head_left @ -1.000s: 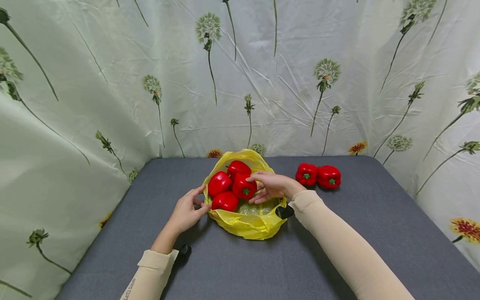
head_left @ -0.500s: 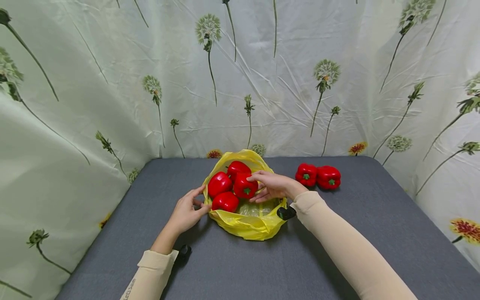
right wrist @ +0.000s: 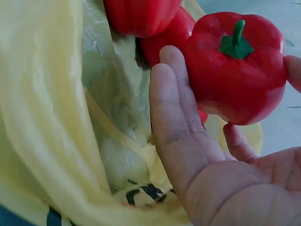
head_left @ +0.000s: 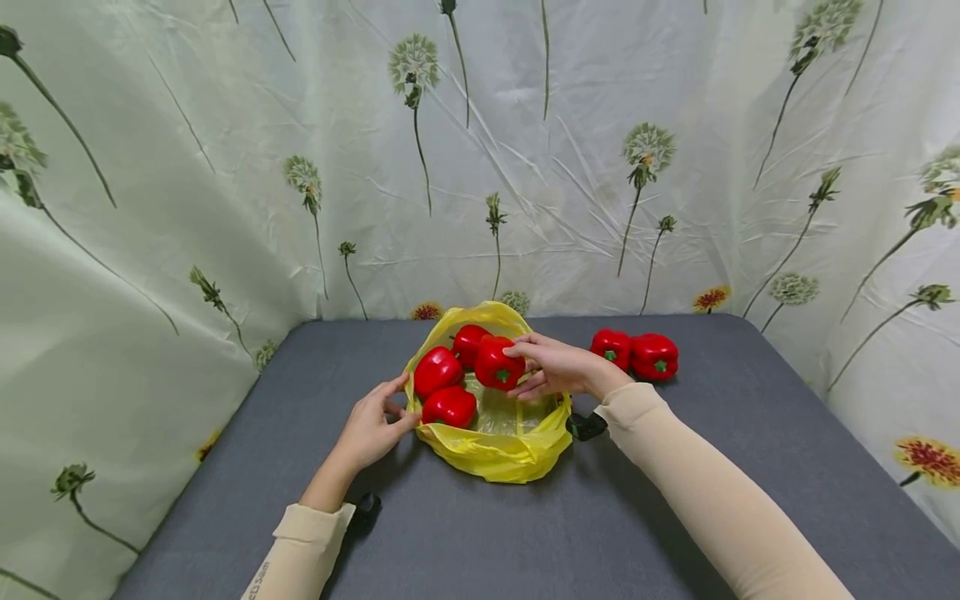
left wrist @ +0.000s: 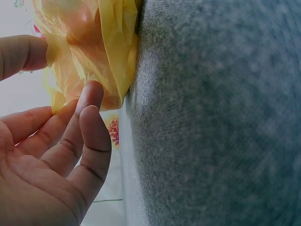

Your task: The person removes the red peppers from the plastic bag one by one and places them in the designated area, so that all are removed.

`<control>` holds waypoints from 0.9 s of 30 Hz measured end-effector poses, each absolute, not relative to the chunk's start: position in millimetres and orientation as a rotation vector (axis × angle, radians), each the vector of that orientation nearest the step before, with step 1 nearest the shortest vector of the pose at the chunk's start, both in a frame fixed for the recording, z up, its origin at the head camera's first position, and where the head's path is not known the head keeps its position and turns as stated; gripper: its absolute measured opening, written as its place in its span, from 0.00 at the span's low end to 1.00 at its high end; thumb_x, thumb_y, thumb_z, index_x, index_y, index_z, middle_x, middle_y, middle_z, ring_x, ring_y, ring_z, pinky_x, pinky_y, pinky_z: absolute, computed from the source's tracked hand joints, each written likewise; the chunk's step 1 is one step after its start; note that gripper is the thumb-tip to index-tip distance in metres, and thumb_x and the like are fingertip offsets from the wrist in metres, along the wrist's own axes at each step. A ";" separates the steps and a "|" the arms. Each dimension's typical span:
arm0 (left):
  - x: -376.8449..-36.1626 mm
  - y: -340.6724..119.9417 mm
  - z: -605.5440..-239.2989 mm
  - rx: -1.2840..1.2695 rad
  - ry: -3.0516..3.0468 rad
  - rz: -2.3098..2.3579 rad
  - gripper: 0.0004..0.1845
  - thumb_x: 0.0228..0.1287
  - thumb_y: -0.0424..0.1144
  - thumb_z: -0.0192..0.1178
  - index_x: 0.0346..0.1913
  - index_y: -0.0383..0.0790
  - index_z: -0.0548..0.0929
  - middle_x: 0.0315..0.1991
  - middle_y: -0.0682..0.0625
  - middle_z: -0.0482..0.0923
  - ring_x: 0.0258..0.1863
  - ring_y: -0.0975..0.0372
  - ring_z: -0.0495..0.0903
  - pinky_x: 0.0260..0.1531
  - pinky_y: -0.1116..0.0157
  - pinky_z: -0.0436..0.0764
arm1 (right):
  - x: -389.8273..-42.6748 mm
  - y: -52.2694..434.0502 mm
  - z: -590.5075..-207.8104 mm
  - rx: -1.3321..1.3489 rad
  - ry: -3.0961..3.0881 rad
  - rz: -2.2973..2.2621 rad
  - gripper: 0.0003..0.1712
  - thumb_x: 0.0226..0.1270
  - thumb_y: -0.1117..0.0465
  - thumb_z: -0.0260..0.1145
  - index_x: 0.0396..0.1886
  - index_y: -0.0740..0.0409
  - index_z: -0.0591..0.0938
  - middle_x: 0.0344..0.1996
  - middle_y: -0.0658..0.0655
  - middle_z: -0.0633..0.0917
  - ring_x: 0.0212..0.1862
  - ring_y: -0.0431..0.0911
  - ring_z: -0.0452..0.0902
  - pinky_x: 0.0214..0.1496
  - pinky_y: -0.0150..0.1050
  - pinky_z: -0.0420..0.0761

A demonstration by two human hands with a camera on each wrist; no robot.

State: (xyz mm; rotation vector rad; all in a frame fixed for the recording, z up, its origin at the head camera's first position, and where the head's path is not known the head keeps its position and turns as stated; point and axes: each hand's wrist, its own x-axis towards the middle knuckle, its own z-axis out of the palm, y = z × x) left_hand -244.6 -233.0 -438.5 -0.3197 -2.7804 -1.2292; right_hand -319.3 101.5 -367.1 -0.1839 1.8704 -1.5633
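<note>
A yellow plastic bag (head_left: 491,454) stands with its mouth wide. My left hand (head_left: 372,425) holds its left rim with thumb and fingertips; the left wrist view shows the ring and little fingers curled free. Inside lie red bell peppers, one on the left (head_left: 437,372), one at the front (head_left: 450,407) and one at the back (head_left: 468,344). With thumb and fingers, my right hand (head_left: 558,367) grips another red bell pepper (right wrist: 235,70) in the bag's mouth, green stem showing. Two more bell peppers (head_left: 655,357) sit side by side at the back right.
A dark grey cloth covers the table (head_left: 465,542). Behind and beside it hangs a pale curtain (head_left: 360,100) printed with dandelions. My right forearm in a cream sleeve (head_left: 705,483) crosses the table's right side.
My right hand has shifted slightly right and up with the gripped bell pepper, away from the front pepper. My left hand stays at the bag's rim.
</note>
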 end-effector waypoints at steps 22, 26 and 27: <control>-244.3 -228.3 -438.0 -0.333 -2.767 -1.243 0.39 0.68 0.37 0.72 0.79 0.34 0.71 0.66 0.38 0.80 0.40 0.62 0.86 0.34 0.69 0.76 | -310.8 174.1 -358.0 -0.195 1.894 -1.721 0.35 0.86 0.45 0.56 0.80 0.53 0.56 0.69 0.66 0.75 0.52 0.51 0.92 0.62 0.51 0.86; -242.9 -230.7 -437.4 -0.321 -2.771 -1.238 0.39 0.68 0.37 0.72 0.79 0.34 0.70 0.66 0.38 0.80 0.41 0.61 0.86 0.34 0.70 0.76 | -309.2 187.6 -358.9 -0.196 1.904 -1.739 0.35 0.86 0.45 0.55 0.80 0.53 0.55 0.72 0.66 0.73 0.54 0.51 0.91 0.61 0.49 0.87; -242.6 -231.0 -437.1 -0.319 -2.772 -1.239 0.39 0.68 0.37 0.72 0.79 0.34 0.70 0.66 0.38 0.80 0.41 0.61 0.86 0.34 0.69 0.76 | -308.9 190.8 -359.1 -0.193 1.908 -1.747 0.35 0.86 0.45 0.55 0.80 0.53 0.55 0.74 0.67 0.72 0.54 0.51 0.91 0.61 0.49 0.87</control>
